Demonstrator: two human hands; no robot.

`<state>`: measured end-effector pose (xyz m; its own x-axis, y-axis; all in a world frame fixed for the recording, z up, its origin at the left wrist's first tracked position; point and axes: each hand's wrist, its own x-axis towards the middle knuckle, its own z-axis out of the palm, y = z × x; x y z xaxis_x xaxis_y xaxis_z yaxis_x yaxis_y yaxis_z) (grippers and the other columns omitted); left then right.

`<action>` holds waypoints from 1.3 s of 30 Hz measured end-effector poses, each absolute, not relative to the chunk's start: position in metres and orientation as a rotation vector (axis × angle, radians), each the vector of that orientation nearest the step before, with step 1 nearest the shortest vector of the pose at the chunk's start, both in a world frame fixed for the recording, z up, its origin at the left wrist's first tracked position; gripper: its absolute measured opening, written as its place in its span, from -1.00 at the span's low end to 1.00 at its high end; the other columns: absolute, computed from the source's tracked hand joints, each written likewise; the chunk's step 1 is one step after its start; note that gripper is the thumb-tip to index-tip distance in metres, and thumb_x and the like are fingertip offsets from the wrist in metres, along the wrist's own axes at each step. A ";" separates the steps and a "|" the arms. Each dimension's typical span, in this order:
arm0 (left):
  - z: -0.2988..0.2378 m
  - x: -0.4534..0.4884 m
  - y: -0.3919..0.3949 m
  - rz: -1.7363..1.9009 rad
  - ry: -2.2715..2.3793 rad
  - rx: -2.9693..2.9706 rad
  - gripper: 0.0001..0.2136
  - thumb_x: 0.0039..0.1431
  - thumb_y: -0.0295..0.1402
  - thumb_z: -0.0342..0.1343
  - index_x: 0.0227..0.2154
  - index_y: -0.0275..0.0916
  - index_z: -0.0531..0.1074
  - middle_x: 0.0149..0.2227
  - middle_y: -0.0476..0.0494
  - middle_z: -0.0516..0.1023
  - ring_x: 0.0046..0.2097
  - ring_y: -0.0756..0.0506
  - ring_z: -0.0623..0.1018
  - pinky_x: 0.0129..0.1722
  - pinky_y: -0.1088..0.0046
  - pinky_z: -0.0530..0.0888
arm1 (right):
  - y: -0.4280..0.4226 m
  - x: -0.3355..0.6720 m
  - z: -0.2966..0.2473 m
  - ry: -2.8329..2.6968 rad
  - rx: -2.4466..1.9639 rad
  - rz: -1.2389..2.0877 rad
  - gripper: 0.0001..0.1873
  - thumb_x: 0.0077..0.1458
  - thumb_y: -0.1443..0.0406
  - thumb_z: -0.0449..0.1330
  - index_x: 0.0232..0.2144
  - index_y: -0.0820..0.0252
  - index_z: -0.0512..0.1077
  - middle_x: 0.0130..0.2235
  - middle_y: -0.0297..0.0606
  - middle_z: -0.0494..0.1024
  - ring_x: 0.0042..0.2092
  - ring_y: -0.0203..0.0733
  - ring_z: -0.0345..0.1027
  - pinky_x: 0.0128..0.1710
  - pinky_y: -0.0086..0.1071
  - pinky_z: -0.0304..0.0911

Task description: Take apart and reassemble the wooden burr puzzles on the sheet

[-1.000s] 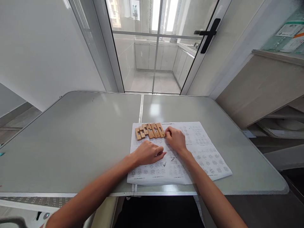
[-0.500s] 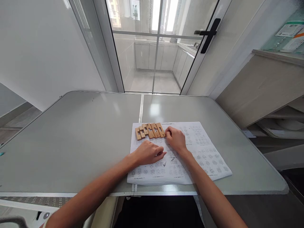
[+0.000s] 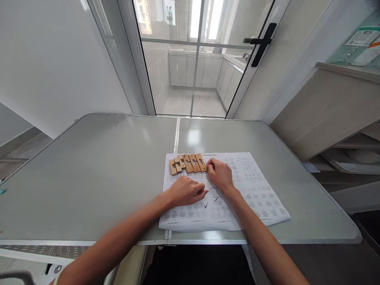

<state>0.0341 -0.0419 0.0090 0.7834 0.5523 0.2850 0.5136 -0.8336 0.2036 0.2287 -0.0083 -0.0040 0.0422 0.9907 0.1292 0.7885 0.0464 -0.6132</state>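
Note:
A row of notched wooden puzzle pieces (image 3: pixel 188 163) lies flat, side by side, on the upper left of a printed paper sheet (image 3: pixel 267 190). The pieces at the left are shorter, and several have cut-out slots and dark marks. My right hand (image 3: pixel 219 172) rests on the sheet with curled fingers, its fingertips against the lower right corner of the rightmost wooden piece (image 3: pixel 201 162). Just below the row, my left hand (image 3: pixel 187 191) lies on the paper, fingers folded in and thumb side to the right. Nothing shows in either hand; both palms face down and are hidden.
The sheet lies on a grey table (image 3: pixel 113 178) with a metal seam (image 3: pixel 176 134). Beyond the far edge stands a glass door (image 3: pixel 196 79) with a black handle (image 3: pixel 263 42). Wooden shelving (image 3: pixel 329 103) is at the right. A small teal object (image 3: pixel 2 192) sits at the left edge.

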 end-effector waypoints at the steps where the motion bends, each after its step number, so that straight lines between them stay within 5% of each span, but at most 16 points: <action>1: 0.009 0.034 -0.042 0.511 0.859 2.857 -0.61 0.44 -0.26 0.01 -0.55 -0.24 0.34 -0.62 0.01 0.51 -0.58 0.01 0.44 -0.50 0.41 0.10 | -0.008 0.229 -0.004 -1.792 -1.788 0.489 -0.76 0.19 0.43 0.05 -0.45 0.10 0.42 -0.43 -0.37 0.57 -0.41 -0.22 0.29 -0.36 -0.38 0.00; 30: 0.008 0.034 -0.042 0.552 0.847 2.870 -0.61 0.44 -0.27 0.00 -0.56 -0.22 0.32 -0.62 0.02 0.50 -0.59 0.01 0.43 -0.51 0.41 0.13 | -0.009 0.227 -0.001 -1.792 -1.794 0.487 -0.75 0.19 0.43 0.05 -0.44 0.11 0.46 -0.41 -0.35 0.58 -0.40 -0.23 0.29 -0.36 -0.38 0.00; 39: 0.009 0.027 -0.029 0.926 1.132 2.786 -0.63 0.44 -0.28 0.01 -0.56 -0.18 0.31 -0.58 0.00 0.46 -0.51 -0.03 0.44 -0.44 0.39 0.27 | -0.008 0.229 -0.004 -1.801 -1.780 0.503 -0.76 0.19 0.42 0.05 -0.43 0.10 0.46 -0.41 -0.35 0.58 -0.39 -0.21 0.32 -0.36 -0.39 0.01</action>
